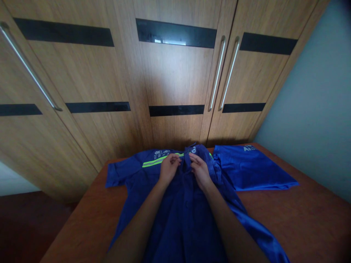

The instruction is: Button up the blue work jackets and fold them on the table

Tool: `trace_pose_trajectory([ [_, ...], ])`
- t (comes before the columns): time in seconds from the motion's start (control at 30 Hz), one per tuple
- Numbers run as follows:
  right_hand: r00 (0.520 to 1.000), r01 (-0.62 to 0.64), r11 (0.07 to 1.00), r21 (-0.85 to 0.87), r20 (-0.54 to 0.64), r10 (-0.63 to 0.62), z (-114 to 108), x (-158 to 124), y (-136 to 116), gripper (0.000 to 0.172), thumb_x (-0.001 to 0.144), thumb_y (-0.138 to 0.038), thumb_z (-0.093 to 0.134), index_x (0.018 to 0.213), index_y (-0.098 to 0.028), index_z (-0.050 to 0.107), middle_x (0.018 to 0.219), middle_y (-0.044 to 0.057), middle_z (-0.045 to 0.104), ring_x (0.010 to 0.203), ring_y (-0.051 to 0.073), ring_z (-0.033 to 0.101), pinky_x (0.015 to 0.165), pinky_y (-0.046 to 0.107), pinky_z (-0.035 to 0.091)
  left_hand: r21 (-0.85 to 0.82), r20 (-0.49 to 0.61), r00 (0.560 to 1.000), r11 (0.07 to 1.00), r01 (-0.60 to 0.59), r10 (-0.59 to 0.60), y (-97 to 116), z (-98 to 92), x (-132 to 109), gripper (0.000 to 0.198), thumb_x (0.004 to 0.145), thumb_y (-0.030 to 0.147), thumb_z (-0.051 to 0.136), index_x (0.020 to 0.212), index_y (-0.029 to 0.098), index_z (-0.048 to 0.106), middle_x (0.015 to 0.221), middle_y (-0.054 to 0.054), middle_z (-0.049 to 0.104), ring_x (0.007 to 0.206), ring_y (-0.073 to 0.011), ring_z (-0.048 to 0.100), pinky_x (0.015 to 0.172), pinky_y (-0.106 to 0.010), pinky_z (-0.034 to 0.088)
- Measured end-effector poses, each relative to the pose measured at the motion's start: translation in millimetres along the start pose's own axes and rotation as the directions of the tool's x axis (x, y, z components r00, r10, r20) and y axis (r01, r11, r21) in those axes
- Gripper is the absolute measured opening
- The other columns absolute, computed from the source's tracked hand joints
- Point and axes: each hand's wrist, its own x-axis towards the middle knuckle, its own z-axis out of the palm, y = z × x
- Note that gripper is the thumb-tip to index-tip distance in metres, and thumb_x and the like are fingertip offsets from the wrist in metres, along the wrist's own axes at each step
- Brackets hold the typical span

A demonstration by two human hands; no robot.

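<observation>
A dark blue short-sleeved work shirt point(186, 230) lies front up on the table, collar at the far end. A neon yellow and grey reflective stripe and white lettering cross its chest. My left hand point(170, 167) is closed, thumb and fingers pinching at the left side of the button placket just below the collar. Opposite it, my right hand point(199, 170) grips the raised edge of the placket between thumb and fingers. Between the hands the cloth stands up in a small fold. A button shows lower on the front. What lies under my fingertips is hidden.
To the right lies a folded bright blue garment point(252, 170) with pale lettering. The reddish-brown tabletop point(296, 219) carries both. Behind it rises a wooden wardrobe point(175, 80) with long metal handles and dark strips. A pale wall point(312, 120) bounds the right side.
</observation>
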Motion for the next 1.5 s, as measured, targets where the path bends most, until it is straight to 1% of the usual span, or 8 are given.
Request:
trace_pose_trajectory([
  [0.47,0.980,0.197,0.973,-0.120,0.007,-0.197,3.0,0.8,3.6,0.033,0.059,-0.017,0.063,0.091,-0.020,0.068,0.092,0.003,0.074,0.083,0.019,0.067,0.069,0.028,0.051,0.039,-0.042,0.993,0.994,-0.106,0.108,-19.5,0.5,-1.0,0.008,0.074,0.019,0.061,0.081,0.019,0.064,0.075,-0.001,0.067,0.069,-0.0163,0.065,0.066,-0.028,0.052],
  [0.73,0.951,0.308,0.854,-0.420,0.100,-0.293,0.8,0.0,11.1,0.042,0.062,-0.013,0.051,0.102,-0.019,0.064,0.093,0.002,0.071,0.056,0.011,0.053,0.053,0.024,0.043,0.111,-0.009,0.989,0.983,-0.147,0.149,-17.1,-0.8,-3.2,0.009,0.076,0.018,0.059,0.082,0.019,0.066,0.076,-0.002,0.068,0.069,-0.0169,0.065,0.067,-0.028,0.052],
  [0.87,0.937,0.343,0.752,-0.562,0.153,-0.314,1.9,-3.2,7.7,0.047,0.060,-0.012,0.049,0.103,-0.019,0.066,0.058,-0.007,0.052,0.047,0.011,0.040,0.049,0.023,0.036,0.153,0.008,0.985,0.974,-0.169,0.170,-15.5,-1.8,-4.7,0.010,0.076,0.017,0.059,0.082,0.020,0.067,0.077,-0.002,0.069,0.074,-0.0178,0.065,0.072,-0.029,0.050],
  [0.93,0.936,0.349,0.729,-0.589,0.179,-0.303,2.4,-4.3,6.0,0.047,0.060,-0.012,0.048,0.102,-0.020,0.066,0.053,-0.009,0.041,0.046,0.011,0.038,0.048,0.023,0.034,0.169,0.012,0.984,0.970,-0.176,0.176,-14.3,-2.1,-5.5,0.011,0.076,0.016,0.059,0.082,0.021,0.068,0.078,-0.001,0.070,0.075,-0.0180,0.065,0.073,-0.030,0.049],
  [1.1,0.944,0.328,0.766,-0.552,0.177,-0.277,1.9,-2.9,5.8,0.047,0.058,-0.012,0.049,0.101,-0.020,0.066,0.051,-0.009,0.037,0.046,0.011,0.036,0.047,0.023,0.030,0.176,0.011,0.984,0.969,-0.175,0.176,-10.3,-2.2,-7.2,0.013,0.074,0.014,0.061,0.080,0.022,0.070,0.078,-0.001,0.071,0.076,-0.0186,0.065,0.075,-0.031,0.048],
  [1.27,0.974,0.225,0.928,-0.297,0.072,-0.213,0.6,0.4,4.0,0.046,0.056,-0.015,0.052,0.100,-0.021,0.064,0.085,-0.001,0.067,0.051,0.010,0.045,0.047,0.023,0.035,0.097,-0.064,0.989,0.988,-0.124,0.130,-10.2,-1.8,-5.0,0.008,0.072,0.018,0.064,0.078,0.021,0.069,0.076,-0.002,0.071,0.073,-0.0177,0.065,0.072,-0.030,0.050],
  [1.37,0.992,0.127,0.978,-0.168,0.044,-0.121,-0.8,1.1,3.3,0.045,0.058,-0.018,0.055,0.102,-0.022,0.063,0.103,0.004,0.070,0.066,0.014,0.059,0.053,0.024,0.043,0.001,-0.131,0.989,0.998,-0.063,0.063,-11.3,-1.8,-2.9,0.009,0.074,0.024,0.063,0.082,0.019,0.065,0.072,-0.002,0.070,0.065,-0.0159,0.065,0.063,-0.027,0.050],
  [1.5,0.990,0.139,0.973,-0.185,0.025,-0.137,-2.4,3.1,8.1,0.042,0.057,-0.018,0.053,0.098,-0.022,0.065,0.100,0.004,0.071,0.089,0.021,0.066,0.069,0.029,0.051,-0.097,-0.175,0.985,0.995,-0.019,0.002,-9.8,-2.8,-1.8,0.017,0.074,0.029,0.065,0.086,0.017,0.062,0.074,-0.003,0.071,0.064,-0.0144,0.066,0.060,-0.024,0.049],
])
